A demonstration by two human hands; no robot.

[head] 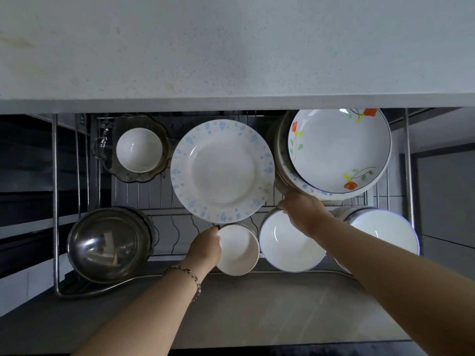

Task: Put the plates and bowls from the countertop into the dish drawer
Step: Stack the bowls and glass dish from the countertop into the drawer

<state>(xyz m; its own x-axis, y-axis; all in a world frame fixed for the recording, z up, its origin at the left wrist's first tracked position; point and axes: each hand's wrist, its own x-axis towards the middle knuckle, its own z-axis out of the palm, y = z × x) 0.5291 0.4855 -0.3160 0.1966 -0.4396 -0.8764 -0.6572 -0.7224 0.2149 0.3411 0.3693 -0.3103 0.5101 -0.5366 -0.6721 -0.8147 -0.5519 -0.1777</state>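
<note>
The pale grey stone table [231, 47] is finely speckled. The wide white ceramic plate [222, 170] carries a band of pale blue flower sprigs round its rim. The deep white ceramic dish [339, 150] is painted too: orange-red flowers, yellow buds, green stems, a dark blue rim line. The small white ceramic bowl [237, 249] is plain; the larger white round bowl [288, 242] beside it has a thin blue edge. The smoky scalloped glass bowl [136, 177] is brownish-grey, the round steel bowl [110, 245] dull silver, and the chrome wire drawer rack [54, 201] bright.
</note>
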